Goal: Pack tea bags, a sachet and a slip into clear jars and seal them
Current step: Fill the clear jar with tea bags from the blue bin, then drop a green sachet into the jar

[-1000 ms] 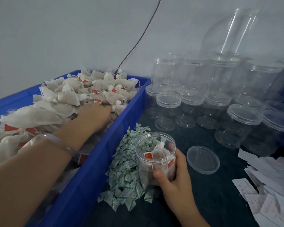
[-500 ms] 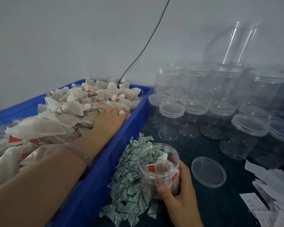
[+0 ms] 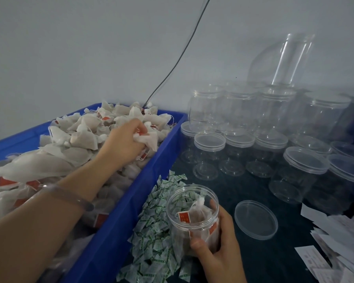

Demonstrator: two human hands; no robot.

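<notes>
A blue crate on the left is heaped with white tea bags carrying red tags. My left hand is raised just above the heap, closed on a bunch of tea bags. My right hand grips an open clear jar standing on the dark table, with tea bags inside it. The jar's loose lid lies flat just right of it. Green-and-white sachets lie piled between crate and jar. White paper slips are scattered at the lower right.
Several empty clear jars, some lidded, stand stacked along the back and right. A large clear bottle leans behind them. A dark cable runs up the grey wall.
My left hand has lifted out of the heap and closed on a bunch of tea bags. My right hand keeps holding the jar. The camera has tilted, shifting the scene down.
</notes>
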